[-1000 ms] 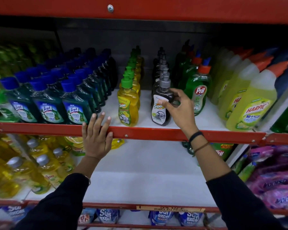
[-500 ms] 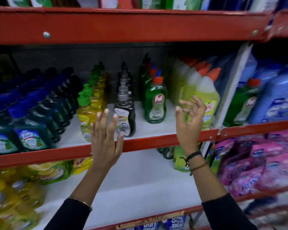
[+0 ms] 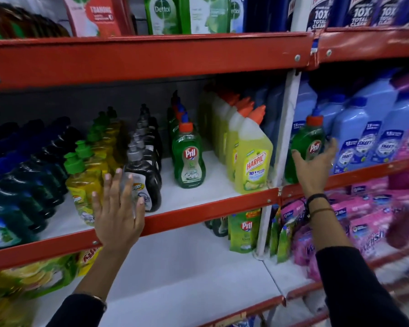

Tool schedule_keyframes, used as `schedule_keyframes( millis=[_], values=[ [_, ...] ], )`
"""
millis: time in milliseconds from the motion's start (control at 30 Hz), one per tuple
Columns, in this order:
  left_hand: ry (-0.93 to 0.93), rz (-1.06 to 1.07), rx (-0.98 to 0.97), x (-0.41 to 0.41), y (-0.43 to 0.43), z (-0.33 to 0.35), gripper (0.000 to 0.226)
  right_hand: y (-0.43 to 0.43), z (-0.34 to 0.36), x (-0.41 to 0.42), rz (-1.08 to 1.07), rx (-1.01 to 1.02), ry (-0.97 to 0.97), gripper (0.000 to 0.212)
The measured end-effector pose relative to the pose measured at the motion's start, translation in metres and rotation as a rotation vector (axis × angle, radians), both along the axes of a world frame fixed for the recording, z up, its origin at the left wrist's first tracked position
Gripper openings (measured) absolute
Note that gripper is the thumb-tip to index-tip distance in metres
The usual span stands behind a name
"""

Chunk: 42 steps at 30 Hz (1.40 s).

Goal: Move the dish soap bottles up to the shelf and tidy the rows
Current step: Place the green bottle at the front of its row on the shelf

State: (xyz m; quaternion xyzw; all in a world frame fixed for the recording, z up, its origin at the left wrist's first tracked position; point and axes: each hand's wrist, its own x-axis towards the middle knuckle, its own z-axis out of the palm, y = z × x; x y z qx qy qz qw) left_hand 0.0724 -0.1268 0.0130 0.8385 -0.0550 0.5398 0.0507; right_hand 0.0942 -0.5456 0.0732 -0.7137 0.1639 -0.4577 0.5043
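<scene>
My right hand (image 3: 314, 168) is closed around a green Pril dish soap bottle (image 3: 308, 142) with an orange cap, standing among blue bottles in the right bay. A row of the same Pril bottles (image 3: 189, 159) runs back on the middle shelf (image 3: 198, 210). To its left stand a row of black pump bottles (image 3: 149, 178) and a row of yellow bottles with green caps (image 3: 80, 185). My left hand (image 3: 118, 208) lies flat and open on the red shelf edge, in front of the yellow and black rows.
Yellow Harpic bottles (image 3: 253, 161) stand right of the Pril row, by the white upright post (image 3: 288, 128). Dark green bottles (image 3: 14, 185) fill the left. Blue bottles (image 3: 368, 138) and pink pouches (image 3: 364, 227) fill the right bay. A green Pril pouch (image 3: 244, 230) stands on the shelf below.
My right hand left the front black pump bottle, swept right past the post and closed on the lone Pril bottle. My view swung right and up. My left hand stays on the shelf edge.
</scene>
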Motion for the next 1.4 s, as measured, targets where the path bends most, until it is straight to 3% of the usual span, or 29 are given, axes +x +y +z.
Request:
schedule_keyframes(
  millis=[267,800,1200,1400],
  values=[
    [-0.028,-0.007,-0.013,0.001,-0.001,0.001,0.055,-0.004,0.008,-0.002,-0.189,-0.107,0.122,0.086],
    [-0.028,0.035,0.007,0.001,-0.002,0.000,0.056,0.049,0.048,-0.047,-0.383,-0.175,-0.147,0.081],
    [-0.058,0.016,0.043,0.001,0.000,-0.001,0.055,0.170,0.054,-0.074,0.076,-0.151,-0.104,0.089],
    [-0.124,0.037,0.199,0.005,0.006,-0.008,0.055,0.208,0.039,-0.051,0.133,-0.196,0.060,0.091]
  ],
)
